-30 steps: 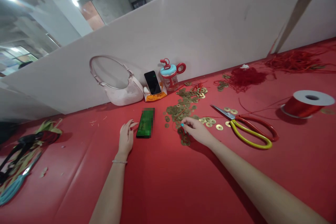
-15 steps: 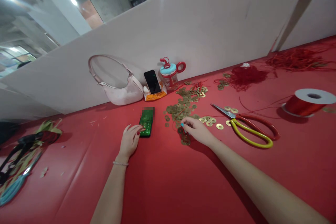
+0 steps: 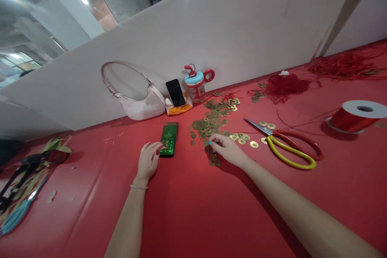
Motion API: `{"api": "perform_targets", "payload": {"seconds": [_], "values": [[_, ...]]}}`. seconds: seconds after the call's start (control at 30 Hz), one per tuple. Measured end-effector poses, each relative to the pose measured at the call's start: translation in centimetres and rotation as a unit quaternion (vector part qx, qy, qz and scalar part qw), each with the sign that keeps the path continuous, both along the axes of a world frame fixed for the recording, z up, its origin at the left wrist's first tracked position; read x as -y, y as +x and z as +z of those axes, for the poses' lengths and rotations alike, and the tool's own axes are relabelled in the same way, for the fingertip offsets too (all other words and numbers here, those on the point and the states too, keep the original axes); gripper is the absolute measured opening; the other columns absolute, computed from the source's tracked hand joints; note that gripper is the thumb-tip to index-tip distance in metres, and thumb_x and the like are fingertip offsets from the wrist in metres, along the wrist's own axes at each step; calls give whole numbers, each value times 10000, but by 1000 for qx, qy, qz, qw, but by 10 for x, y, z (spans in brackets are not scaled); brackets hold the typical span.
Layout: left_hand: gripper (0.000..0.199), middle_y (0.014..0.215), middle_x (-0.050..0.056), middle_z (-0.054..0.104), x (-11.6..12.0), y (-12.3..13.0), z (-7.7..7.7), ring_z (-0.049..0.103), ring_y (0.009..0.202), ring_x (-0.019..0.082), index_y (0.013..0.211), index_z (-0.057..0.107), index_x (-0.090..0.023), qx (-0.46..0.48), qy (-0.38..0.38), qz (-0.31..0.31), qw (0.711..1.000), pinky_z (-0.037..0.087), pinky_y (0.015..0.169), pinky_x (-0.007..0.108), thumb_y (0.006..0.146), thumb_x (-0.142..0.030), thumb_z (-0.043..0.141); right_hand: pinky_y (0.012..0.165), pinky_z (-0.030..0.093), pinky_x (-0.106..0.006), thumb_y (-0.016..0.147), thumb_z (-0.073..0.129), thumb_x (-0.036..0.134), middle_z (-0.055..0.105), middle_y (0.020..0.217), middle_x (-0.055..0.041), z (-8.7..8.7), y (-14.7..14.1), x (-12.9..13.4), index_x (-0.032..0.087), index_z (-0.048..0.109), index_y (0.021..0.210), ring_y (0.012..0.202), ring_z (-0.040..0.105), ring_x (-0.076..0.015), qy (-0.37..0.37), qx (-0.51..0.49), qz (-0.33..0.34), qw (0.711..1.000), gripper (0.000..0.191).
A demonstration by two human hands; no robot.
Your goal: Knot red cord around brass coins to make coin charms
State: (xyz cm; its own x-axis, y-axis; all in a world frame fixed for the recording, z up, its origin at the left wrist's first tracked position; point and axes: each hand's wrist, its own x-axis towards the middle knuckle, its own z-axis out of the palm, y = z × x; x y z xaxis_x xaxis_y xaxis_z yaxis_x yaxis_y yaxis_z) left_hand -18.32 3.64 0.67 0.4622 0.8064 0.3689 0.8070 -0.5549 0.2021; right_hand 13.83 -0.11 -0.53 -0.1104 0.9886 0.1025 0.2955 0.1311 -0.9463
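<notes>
A phone with a green lit screen [image 3: 168, 141] lies on the red table, its top part pixelated. My left hand [image 3: 148, 159] is at the phone's lower left edge, fingers apart, fingertips over the screen. Right of the phone, my right hand [image 3: 223, 148] is closed in a pinch at the near end of a heap of brass coins [image 3: 211, 123] with square holes. Something red shows at its fingertips, with several coins [image 3: 214, 159] strung or stacked just below. Beyond that hand are loose coins [image 3: 254, 144] and scissors [image 3: 270, 132] with one red and one yellow handle.
A spool of red cord [image 3: 352, 117] and tangled red thread [image 3: 288, 88] are on the right. A white handbag [image 3: 142, 107], a propped phone [image 3: 175, 92] and a cup [image 3: 196, 84] stand along the partition [image 3: 236, 28]. Blue-handled scissors [image 3: 18, 215] lie far left.
My left hand's fingers have shifted slightly over the green phone screen. My right hand stays at the coins. The whole view has moved very slightly.
</notes>
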Motion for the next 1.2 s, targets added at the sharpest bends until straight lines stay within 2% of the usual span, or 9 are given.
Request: {"api": "perform_targets", "payload": {"seconds": [0.13, 0.4, 0.6, 0.77, 0.9, 1.1, 1.2], "values": [[367, 1092, 57, 659, -1, -3, 1, 562, 1082, 179, 1052, 599, -209, -21, -10, -5, 1000, 291, 1055, 438, 887, -269, 276, 526, 363, -227, 795, 442, 292, 494, 621, 25, 0, 0, 0, 196, 505, 744, 557, 455, -114, -1, 3, 0, 1000, 126], [385, 1173, 49, 621, 4, 10, 7, 524, 1136, 177, 1088, 595, -224, -45, -35, -35, 998, 265, 1075, 433, 884, -280, 273, 530, 373, -228, 789, 448, 289, 532, 631, 21, -2, -1, 0, 199, 520, 748, 565, 482, -120, -6, 3, 0, 1000, 122], [374, 1047, 56, 677, 1, 6, 3, 559, 1067, 181, 1111, 557, -194, 22, 8, -20, 1000, 336, 1025, 403, 887, -269, 267, 522, 369, -226, 792, 448, 292, 528, 626, 19, -1, -1, 0, 199, 521, 751, 561, 483, -121, -10, 2, 1, 1000, 125], [362, 1049, 76, 654, 2, 11, 5, 559, 1047, 198, 1046, 590, -188, 42, 14, -6, 999, 393, 967, 378, 878, -297, 288, 509, 361, -224, 793, 447, 297, 534, 627, 16, 3, -2, 1, 196, 516, 742, 549, 477, -118, -15, -6, 0, 1000, 132], [327, 1034, 80, 651, 9, 28, 6, 560, 1028, 197, 1008, 600, -191, 46, 3, -20, 999, 414, 931, 368, 878, -290, 316, 496, 349, -223, 787, 459, 307, 520, 609, 20, 4, -1, 2, 197, 521, 734, 531, 460, -114, -17, -19, 2, 1000, 137], [261, 983, 75, 658, 24, 70, 8, 572, 966, 183, 1000, 596, -185, 15, -37, -127, 991, 428, 896, 349, 862, -211, 376, 493, 354, -231, 768, 501, 342, 510, 618, 21, 9, -2, 4, 192, 538, 736, 522, 450, -108, -24, -64, 8, 998, 157], [259, 1020, 69, 651, 33, 92, 7, 559, 996, 182, 1034, 580, -189, 43, -61, -138, 988, 433, 906, 353, 863, -181, 385, 533, 394, -239, 747, 538, 371, 523, 637, 14, 12, -1, 5, 187, 546, 743, 568, 480, -116, -29, -103, 24, 994, 184]]}}
